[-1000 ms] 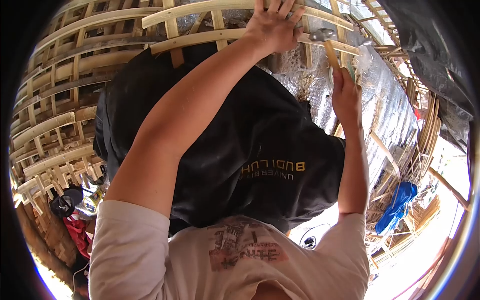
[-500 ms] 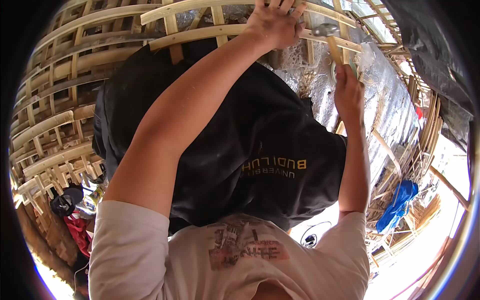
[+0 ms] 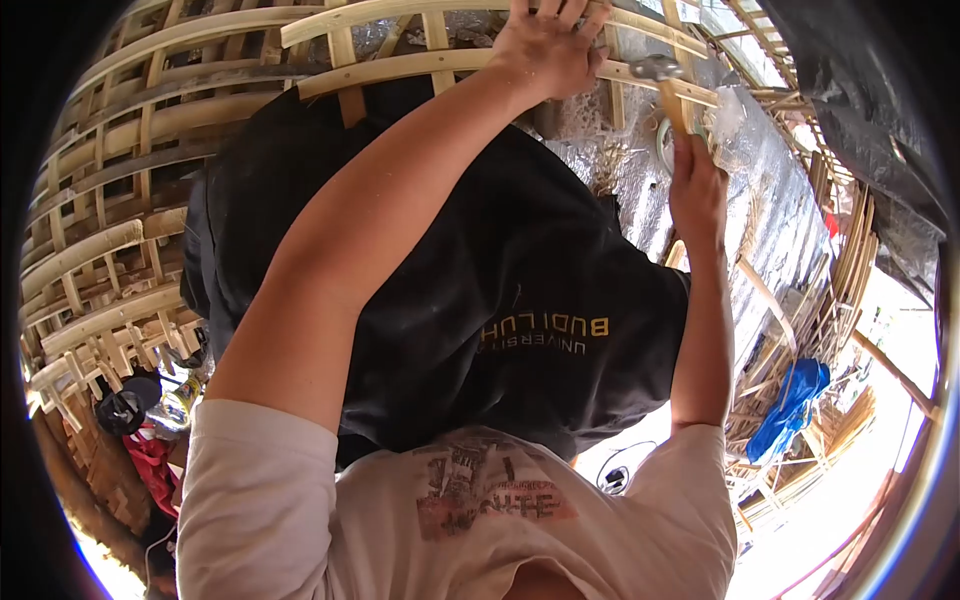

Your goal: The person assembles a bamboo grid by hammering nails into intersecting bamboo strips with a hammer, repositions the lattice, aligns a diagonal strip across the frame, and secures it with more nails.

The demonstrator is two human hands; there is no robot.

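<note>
My left hand point(image 3: 550, 50) reaches to the top of the view and lies over the light wooden slats point(image 3: 400, 68) of a lattice frame, fingers spread. Its fingertips are close to the frame's upper edge in the picture. In my right hand point(image 3: 697, 190) is a hammer point(image 3: 675, 103), gripped by its wooden handle. The metal head is just right of my left hand, over the slat ends, and looks slightly blurred. Whether it touches the wood I cannot tell. Behind the handle, a roll of tape point(image 3: 667, 147) is partly hidden.
Dark cloth with yellow lettering point(image 3: 590, 327) covers my lap below the frame. More lattice point(image 3: 110, 145) stands at the left. Silvery foil sheeting point(image 3: 775, 190) lies at the right, near a blue cloth point(image 3: 790, 410) and loose strips. Black plastic sheeting point(image 3: 870, 110) hangs upper right.
The hammer and my right hand have shifted slightly, with the head a little lower in the view. My left hand stays in place on the slats.
</note>
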